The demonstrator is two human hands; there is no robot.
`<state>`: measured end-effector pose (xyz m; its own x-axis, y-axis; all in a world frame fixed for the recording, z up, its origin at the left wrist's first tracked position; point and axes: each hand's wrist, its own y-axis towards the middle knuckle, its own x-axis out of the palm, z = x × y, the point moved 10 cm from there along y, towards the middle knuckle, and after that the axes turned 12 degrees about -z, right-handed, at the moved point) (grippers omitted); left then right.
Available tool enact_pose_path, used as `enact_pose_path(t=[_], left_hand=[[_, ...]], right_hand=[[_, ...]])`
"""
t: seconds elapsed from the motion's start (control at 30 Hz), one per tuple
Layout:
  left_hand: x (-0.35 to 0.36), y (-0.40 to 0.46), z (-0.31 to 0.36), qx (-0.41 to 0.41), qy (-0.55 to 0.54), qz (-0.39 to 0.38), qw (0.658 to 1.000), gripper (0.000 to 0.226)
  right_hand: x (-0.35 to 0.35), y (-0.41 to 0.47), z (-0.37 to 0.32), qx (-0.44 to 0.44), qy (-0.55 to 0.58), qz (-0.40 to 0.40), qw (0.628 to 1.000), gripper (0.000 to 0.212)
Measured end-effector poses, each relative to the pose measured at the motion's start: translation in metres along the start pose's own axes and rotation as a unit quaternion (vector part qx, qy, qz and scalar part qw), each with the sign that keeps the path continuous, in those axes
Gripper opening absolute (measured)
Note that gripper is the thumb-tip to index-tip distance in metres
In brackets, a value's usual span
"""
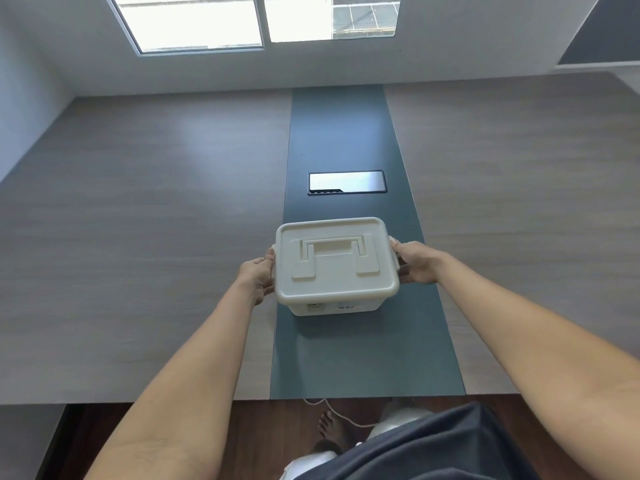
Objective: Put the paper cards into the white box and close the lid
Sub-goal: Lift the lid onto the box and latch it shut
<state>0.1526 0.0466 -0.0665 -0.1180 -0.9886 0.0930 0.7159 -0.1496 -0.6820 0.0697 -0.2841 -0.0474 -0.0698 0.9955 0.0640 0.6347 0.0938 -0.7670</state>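
The white box sits lidded on the table's dark centre strip; my left hand grips its nine o'clock side. My right hand clasps its three o'clock side.

Place: an office meeting room, by the look of it.
Tabletop: very wide, grey wood-grain laminate, reaching almost to the far wall, the size of a conference table.
Centre strip: a dark blue-green band running down the middle of the tabletop, from near edge to far edge.
Cable hatch: a glossy black rectangular flap set flush in that strip, the kind that covers sockets.
Window: large, grey-framed panes in the far wall, bright daylight outside.
Walls: plain white, bare.
Floor: dark brown wood boards below the near edge of the tabletop.
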Motion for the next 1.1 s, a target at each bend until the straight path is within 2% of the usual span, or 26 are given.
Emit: enact_pose_path(t=[0.13, 0.33, 0.43, 0.53, 0.7, 0.87, 0.97, 1.1], left_hand=[[0.000, 0.006, -0.001, 0.008, -0.012, -0.002, 1.000, 0.041], [-0.002, 0.013, -0.002, 0.015, -0.032, 0.011, 0.999, 0.027], [-0.008, 0.018, 0.007, 0.048, -0.006, 0.024, 0.999, 0.026], [-0.005, 0.015, 0.019, 0.080, 0.016, 0.037, 0.996, 0.018], [0.000, 0.014, 0.035, 0.105, 0.081, 0.059, 0.989, 0.012], [0.006, 0.011, 0.047, 0.113, 0.153, 0.071, 0.979, 0.016], [0.007, 0.011, 0.050, 0.110, 0.173, 0.073, 0.976, 0.027], [0.010, 0.010, 0.052, 0.099, 0.179, 0.064, 0.977, 0.020]], right_hand=[[-0.003, -0.001, 0.003, -0.004, 0.043, -0.004, 0.999, 0.040], [-0.005, 0.010, 0.019, -0.003, 0.128, -0.010, 0.992, 0.037], [-0.023, 0.013, 0.016, -0.034, 0.098, 0.040, 0.994, 0.034], [-0.041, 0.013, 0.001, -0.071, 0.021, 0.088, 0.993, 0.032], [-0.042, 0.005, -0.013, -0.076, -0.020, 0.079, 0.994, 0.033], [-0.042, 0.001, -0.021, -0.092, -0.031, 0.079, 0.992, 0.032], [-0.041, -0.002, -0.029, -0.086, -0.065, 0.092, 0.990, 0.033], [-0.036, 0.002, -0.031, -0.067, -0.071, 0.093, 0.991, 0.042]])
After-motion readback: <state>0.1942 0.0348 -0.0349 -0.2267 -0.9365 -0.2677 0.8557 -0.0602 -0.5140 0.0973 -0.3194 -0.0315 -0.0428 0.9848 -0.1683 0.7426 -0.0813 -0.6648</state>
